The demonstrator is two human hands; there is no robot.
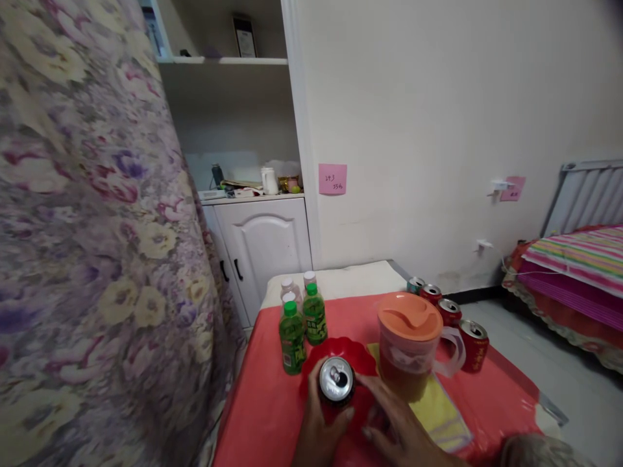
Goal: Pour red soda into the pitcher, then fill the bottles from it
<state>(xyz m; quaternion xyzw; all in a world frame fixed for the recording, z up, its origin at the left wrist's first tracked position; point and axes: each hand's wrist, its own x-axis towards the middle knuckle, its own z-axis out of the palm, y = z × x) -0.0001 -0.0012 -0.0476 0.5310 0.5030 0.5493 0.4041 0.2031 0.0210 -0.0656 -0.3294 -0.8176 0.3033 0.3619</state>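
Observation:
A drink can (336,381) with a silver top and pull tab stands in a red scalloped bowl (341,353) on the red table (263,408). My left hand (318,428) wraps around the can's lower side. My right hand (396,421) rests on the bowl's right rim beside the can, fingers spread and holding nothing. Just right of the bowl stands a clear pitcher (409,347) with an orange lid, holding brown liquid, on a yellow cloth (438,415).
Green-capped bottles (292,337) and white-capped bottles (291,286) stand left of the bowl. Several red cans (474,346) line the table's right edge. A floral curtain (87,246) hangs at left, a white cabinet (265,250) behind, a bed (574,279) at right.

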